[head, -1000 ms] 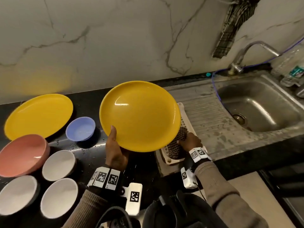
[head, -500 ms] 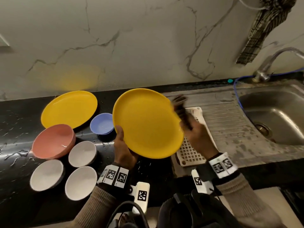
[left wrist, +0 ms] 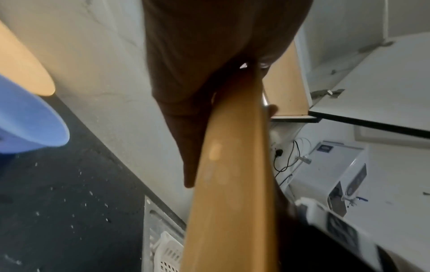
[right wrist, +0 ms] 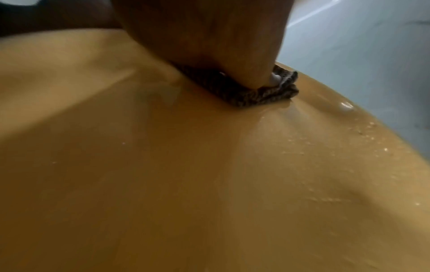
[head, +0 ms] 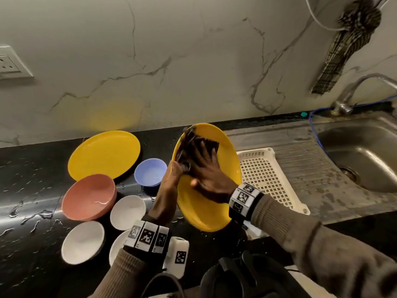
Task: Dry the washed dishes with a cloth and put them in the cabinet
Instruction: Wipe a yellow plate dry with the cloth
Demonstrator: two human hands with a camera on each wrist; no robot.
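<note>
I hold a wet yellow plate (head: 204,214) tilted above the black counter, in front of the white basket. My left hand (head: 171,177) grips its left rim, thumb on the face; in the left wrist view the plate (left wrist: 228,184) shows edge-on. My right hand (head: 203,160) lies flat with spread fingers on a dark checked cloth (head: 189,143) and presses it against the plate's upper left face. The right wrist view shows the folded cloth (right wrist: 256,93) under my fingers (right wrist: 209,36) on the plate (right wrist: 209,184), with droplets to its right.
On the wet counter at the left lie a second yellow plate (head: 104,154), a blue bowl (head: 150,172), a pink bowl (head: 89,196) and white bowls (head: 127,211). A white draining basket (head: 268,179) and the sink (head: 361,151) are on the right. An open cabinet (left wrist: 286,82) hangs overhead.
My right hand lifted the cloth out of the basket and brought it left onto the plate's face. The left hand kept its grip and tilted the plate more upright.
</note>
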